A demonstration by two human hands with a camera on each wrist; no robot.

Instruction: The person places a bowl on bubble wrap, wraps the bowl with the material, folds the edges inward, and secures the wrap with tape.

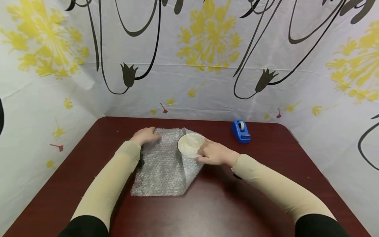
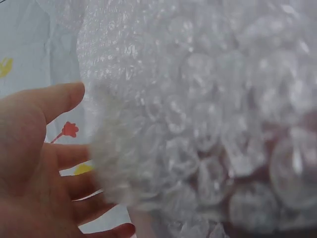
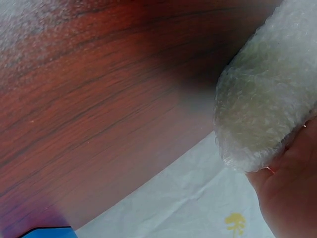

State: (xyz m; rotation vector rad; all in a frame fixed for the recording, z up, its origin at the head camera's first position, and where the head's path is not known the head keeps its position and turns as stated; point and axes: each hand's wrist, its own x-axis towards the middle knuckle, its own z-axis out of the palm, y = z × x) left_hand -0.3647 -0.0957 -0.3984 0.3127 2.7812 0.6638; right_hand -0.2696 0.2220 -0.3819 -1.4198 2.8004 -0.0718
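A round cream bowl (image 1: 187,144) with a dark rim stands tilted at the right part of a clear bubble wrap sheet (image 1: 160,171). Some of the wrap is folded up around its outer side and over its right edge. My right hand (image 1: 217,153) grips the bowl's right side through the wrap, with fingertips at the opening. From the right wrist, the covered bowl (image 3: 267,104) shows, and most of the fingers are hidden. My left hand (image 1: 145,135) is at the sheet's far left edge; in the left wrist view its extended fingers (image 2: 79,186) go behind the wrap.
A blue tape dispenser (image 1: 241,131) stands at the back right of the dark red wooden table (image 1: 201,210). Behind the table hangs a white cloth (image 1: 165,79) with yellow flowers and dark stems, reaching round both sides.
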